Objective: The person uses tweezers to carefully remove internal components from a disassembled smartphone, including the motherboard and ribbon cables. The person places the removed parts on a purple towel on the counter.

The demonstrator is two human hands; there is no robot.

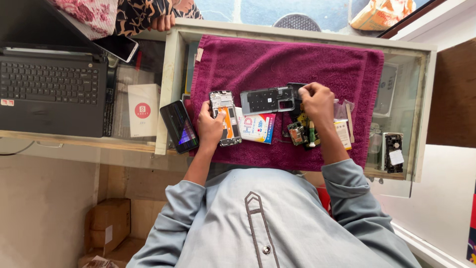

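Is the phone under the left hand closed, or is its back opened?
Opened. The phone under the left hand shows bare inner parts and an orange piece, and a grey back frame lies apart on the towel.

Magenta towel [317,64], grey phone back cover [265,100], black laptop [49,94], pale blue-grey shirt [277,223].

Daylit glass counter [421,99], pale wall [39,198], cardboard box [106,223].
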